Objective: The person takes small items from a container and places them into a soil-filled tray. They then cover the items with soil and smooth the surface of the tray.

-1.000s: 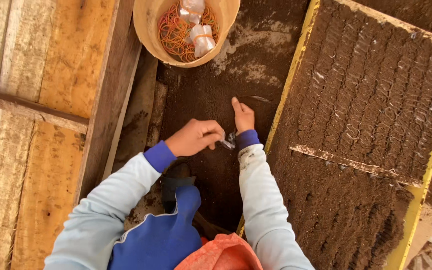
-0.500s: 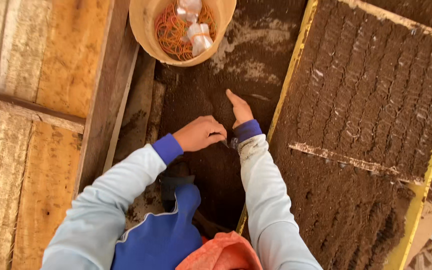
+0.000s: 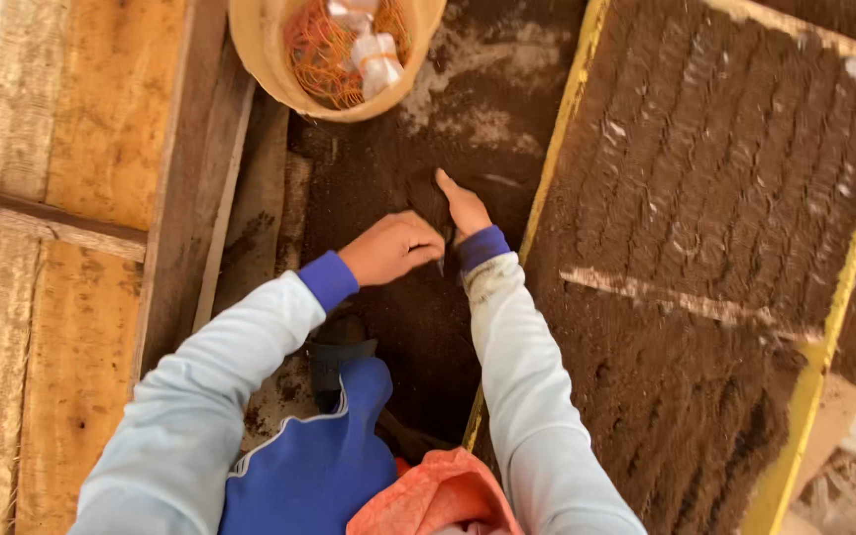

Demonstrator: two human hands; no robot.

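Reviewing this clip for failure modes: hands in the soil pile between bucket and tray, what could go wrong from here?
1. The right hand scoops loose dark soil toward the left hand, which pinches something too hidden to identify; soil may spill past it.
2. The yellow-framed tray of packed rows lies right beside the right sleeve; a brush could flatten rows.

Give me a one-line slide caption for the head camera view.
Left hand and right hand work in dark loose soil beside a yellow-framed soil tray, below a tan bucket of orange rubber bands.
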